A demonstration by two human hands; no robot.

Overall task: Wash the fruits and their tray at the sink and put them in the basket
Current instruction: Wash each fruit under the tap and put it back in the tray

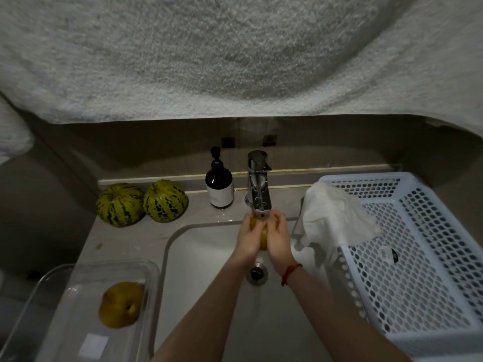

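Both hands' grip (264, 235), fruit (263, 237) between (cupped)

No text can be read with any certainty. A pale label is carried on the lower half of the dark pump bottle (219, 184), which is stood at about eleven o'clock from the faucet (258, 184); a line of grey lettering is printed vertically along the label's left edge, but the letters are too small and blurred to be made out. A blank-looking white sticker (93, 345) is seen on the clear tray (52, 288) at seven o'clock in the view, with nothing legible on it. A small dark tag (391, 255) is seen in the basket (444, 333) at three o'clock; no writing can be discerned on it.
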